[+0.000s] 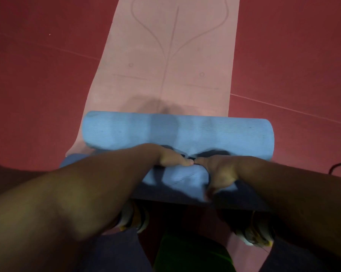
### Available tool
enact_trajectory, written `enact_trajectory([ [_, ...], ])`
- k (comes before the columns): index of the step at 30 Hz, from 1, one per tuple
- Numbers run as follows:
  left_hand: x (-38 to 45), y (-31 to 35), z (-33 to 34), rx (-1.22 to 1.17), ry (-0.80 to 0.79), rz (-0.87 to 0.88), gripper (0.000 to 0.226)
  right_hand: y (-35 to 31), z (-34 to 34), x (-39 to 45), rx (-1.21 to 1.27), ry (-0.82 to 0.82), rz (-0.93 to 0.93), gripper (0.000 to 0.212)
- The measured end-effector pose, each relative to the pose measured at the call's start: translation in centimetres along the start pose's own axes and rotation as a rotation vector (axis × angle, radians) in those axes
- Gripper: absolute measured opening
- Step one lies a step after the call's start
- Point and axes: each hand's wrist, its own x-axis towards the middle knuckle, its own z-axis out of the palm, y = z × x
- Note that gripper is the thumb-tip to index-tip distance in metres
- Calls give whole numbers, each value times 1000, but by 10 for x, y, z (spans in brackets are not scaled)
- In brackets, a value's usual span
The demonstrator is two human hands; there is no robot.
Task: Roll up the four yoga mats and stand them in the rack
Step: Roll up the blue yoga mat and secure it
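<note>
Left hand [173, 157] and right hand [217, 169] both grip the blue mat roll [177, 132] lying crosswise under them.

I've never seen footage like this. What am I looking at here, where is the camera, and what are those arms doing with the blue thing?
There is no machine here: this is a person at work, filmed by one wide-angle camera worn on their head, looking forward and down. That is why both forearms reach in from the bottom edge. The blue roll is a yoga mat, pink on its upper side and blue underneath, being rolled up. Its flat pink part, printed with faint guide lines, stretches away over the red floor. The left hand and right hand meet at the roll's middle, on its near side; the picture is too blurred to show whether the fingers curl round it. Below the arms you can see the person's shoes. No rack is in view.
</note>
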Motion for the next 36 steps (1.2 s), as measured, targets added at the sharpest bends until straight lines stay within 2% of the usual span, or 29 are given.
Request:
enact_trajectory([
  [2,-8,9,-2,166,-21,18,78,2,-2,5,-9,-7,7,95],
  [7,-14,16,10,427,-12,64,39,12,-8,23,35,-188,14,74],
  [9,-14,13,12,399,30,49,52,12,-7,26,92,-212,9,71],
  [12,-11,10,7,366,64,38,93,14,-5,24,324,63,71,96],
  [14,-10,9,6,336,56,31,96,13,-2,23,363,245,118,83],
  [15,-9,9,5,319,46,34,95,14,0,21,249,336,139,77],
  [17,-7,9,5,311,32,34,98,14,2,18,-67,513,119,80],
  [19,-4,8,4,311,32,35,100,12,0,18,-135,569,84,78],
  [22,-2,6,0,309,47,42,87,4,-2,18,-74,528,116,66],
  [24,1,2,-4,350,82,29,67,2,-2,18,-161,511,113,63],
  [26,4,-3,-5,345,90,3,47,3,-2,16,-107,411,93,63],
  [28,5,-5,-5,328,104,-4,57,5,2,15,-67,250,70,70],
  [30,3,-5,-6,293,157,9,75,4,7,14,-129,180,50,88],
  [32,0,-3,-6,290,149,-3,65,5,12,15,-173,157,37,101],
  [34,-2,-3,-6,321,123,-17,55,7,14,17,-184,137,30,105],
  [36,-8,0,-3,389,114,-20,69,9,17,19,-196,119,33,109],
])
